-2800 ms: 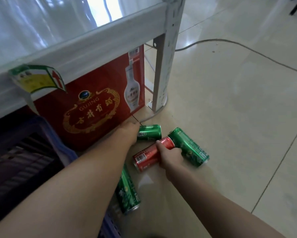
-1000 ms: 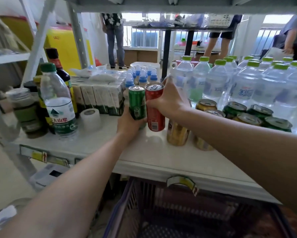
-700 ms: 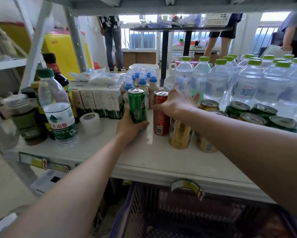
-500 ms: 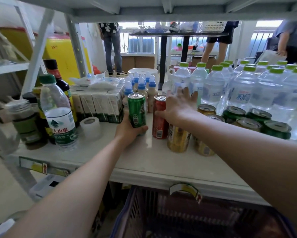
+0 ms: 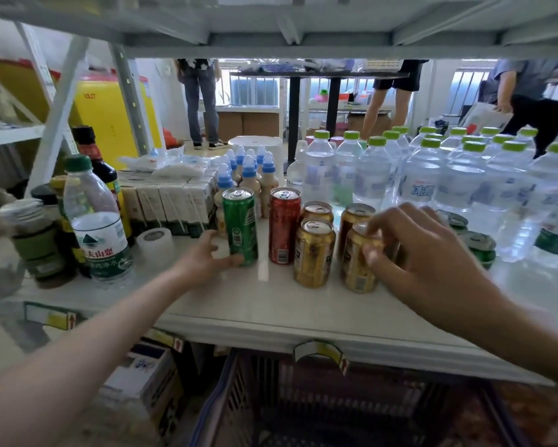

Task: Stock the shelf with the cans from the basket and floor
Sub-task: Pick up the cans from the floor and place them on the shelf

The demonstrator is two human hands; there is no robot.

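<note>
A green can [image 5: 240, 227] stands upright on the white shelf [image 5: 255, 308], with my left hand [image 5: 206, 256] wrapped round its base. Just right of it, a red can [image 5: 284, 225] stands on its own with no hand on it. My right hand [image 5: 426, 253] hovers with fingers spread over the gold cans [image 5: 313, 253], its fingertips by the top of the rightmost one [image 5: 356, 269]. More green cans [image 5: 477, 246] sit behind my right hand, partly hidden. The dark basket [image 5: 335, 408] is below the shelf edge; its contents cannot be made out.
Water bottles with green caps [image 5: 426, 179] fill the right rear of the shelf. Milk cartons [image 5: 168, 201], small blue-capped bottles [image 5: 248, 172], a tape roll [image 5: 155, 241], a large water bottle [image 5: 97, 227] and dark sauce bottles stand on the left. People stand beyond the shelf.
Both cans came up from the floor to the shelf. My right hand has let go of the red can and pulled back to the right over the gold cans; my left hand stays on the green can.
</note>
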